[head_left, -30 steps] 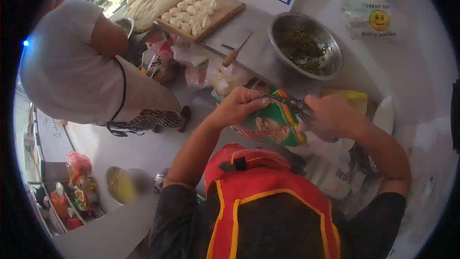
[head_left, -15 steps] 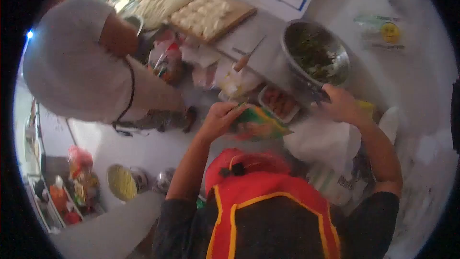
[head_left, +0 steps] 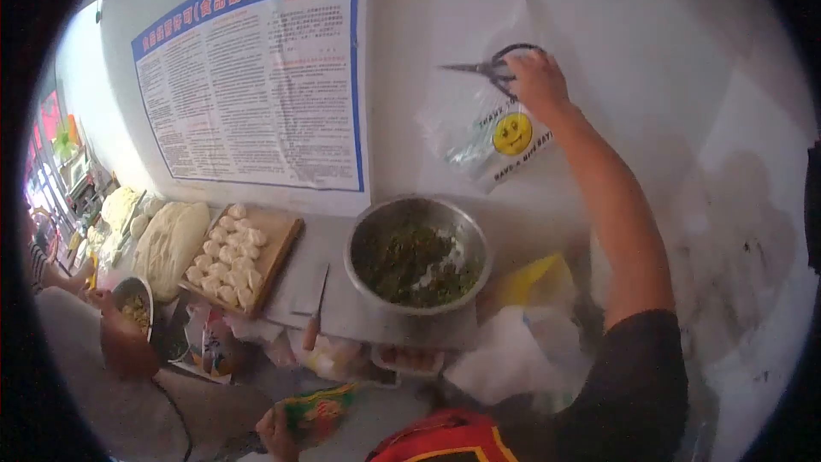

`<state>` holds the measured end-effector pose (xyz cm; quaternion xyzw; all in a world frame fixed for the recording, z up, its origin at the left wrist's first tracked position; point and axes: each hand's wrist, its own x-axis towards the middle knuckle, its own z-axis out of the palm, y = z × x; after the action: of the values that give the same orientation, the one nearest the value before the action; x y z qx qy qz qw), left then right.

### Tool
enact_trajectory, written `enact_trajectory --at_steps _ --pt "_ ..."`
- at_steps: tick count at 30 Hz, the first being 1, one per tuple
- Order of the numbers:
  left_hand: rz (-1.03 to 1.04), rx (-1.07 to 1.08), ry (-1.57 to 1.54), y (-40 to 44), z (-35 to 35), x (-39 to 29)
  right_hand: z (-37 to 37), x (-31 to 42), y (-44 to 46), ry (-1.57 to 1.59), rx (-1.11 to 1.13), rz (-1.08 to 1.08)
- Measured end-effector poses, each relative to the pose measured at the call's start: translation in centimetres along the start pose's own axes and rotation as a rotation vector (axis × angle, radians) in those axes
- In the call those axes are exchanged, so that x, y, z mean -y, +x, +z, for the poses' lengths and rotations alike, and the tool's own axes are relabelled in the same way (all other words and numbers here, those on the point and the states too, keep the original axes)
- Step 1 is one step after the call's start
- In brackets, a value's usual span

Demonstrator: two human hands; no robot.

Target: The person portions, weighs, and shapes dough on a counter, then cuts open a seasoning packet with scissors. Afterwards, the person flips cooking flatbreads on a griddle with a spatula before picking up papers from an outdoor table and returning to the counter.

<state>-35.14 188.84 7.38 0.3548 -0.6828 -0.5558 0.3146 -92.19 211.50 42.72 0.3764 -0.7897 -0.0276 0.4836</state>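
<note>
My right hand (head_left: 540, 85) is raised at the wall, fingers closed around the black handles of a pair of scissors (head_left: 493, 68). The blades point left and look nearly closed. Just behind and below them hangs a clear plastic bag (head_left: 513, 133) with a yellow smiley face. Low in the view, my left hand (head_left: 275, 433) grips the left end of a green and red packet (head_left: 320, 412); the packet's contents are hidden. Between the two hands stands a steel bowl (head_left: 352, 263) of chopped dark greens.
Left of the bowl, a knife (head_left: 315, 312) lies by a wooden board (head_left: 286, 248) of dumplings. Dough (head_left: 171, 244) rests farther left. A tray of reddish pieces (head_left: 409, 359) sits below the bowl. A co-worker (head_left: 77, 368) in light clothing holds a bowl (head_left: 147, 291) at left.
My right hand has lifted the scissors from beside the steel bowl up to the hanging bag. The view has tilted up toward the wall, and my left hand still holds the packet.
</note>
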Motion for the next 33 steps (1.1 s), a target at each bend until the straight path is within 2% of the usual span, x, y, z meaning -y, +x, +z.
enact_trajectory --at_steps 7,10,11,13,15,17,18,21,22,27,29,30,33 --pt "-0.016 -0.267 -0.101 1.6 2.1 -1.0 3.8 -9.0 10.7 -0.129 -0.103 0.260" --pt "-0.002 -0.358 -0.159 1.2 3.0 -1.3 5.1 -11.5 14.2 -0.089 -0.186 0.222" --pt "-0.017 -0.383 -0.106 1.1 3.2 -1.6 4.8 -11.2 14.4 -0.020 -0.133 0.328" --pt "0.733 -0.259 0.438 3.7 -0.1 1.1 7.6 -13.5 16.5 -0.031 -0.165 0.210" --pt "0.549 -0.323 0.358 2.1 0.9 1.8 10.6 -15.5 16.9 0.028 -0.190 0.043" --pt "0.001 -0.518 -0.010 -0.4 6.1 -5.3 13.0 -16.6 16.9 0.085 -0.209 -0.116" --pt "-0.014 -0.548 0.001 -0.3 8.0 -9.7 15.2 -17.7 16.3 -0.022 -0.360 -0.139" --pt "0.123 -0.594 0.639 -2.8 7.0 -9.7 14.7 -15.2 15.0 -0.046 -0.520 -0.063" --pt "-0.080 -0.633 0.048 -2.1 7.2 -10.2 13.9 -13.8 14.6 -0.023 -0.576 -0.029" --pt "-0.119 -0.642 -0.350 -5.1 5.4 -9.3 9.3 -3.6 11.5 0.283 -0.775 0.016" --pt "-0.139 -0.684 -0.310 -6.3 4.0 -7.3 8.6 1.3 10.0 0.443 -0.830 -0.070" --pt "-0.151 -0.705 -0.290 -7.0 3.5 -6.8 9.4 3.7 8.6 0.511 -0.694 -0.154" --pt "-0.132 -0.766 -0.232 -8.7 2.9 -10.9 11.8 10.8 3.0 0.662 -0.290 -0.425"
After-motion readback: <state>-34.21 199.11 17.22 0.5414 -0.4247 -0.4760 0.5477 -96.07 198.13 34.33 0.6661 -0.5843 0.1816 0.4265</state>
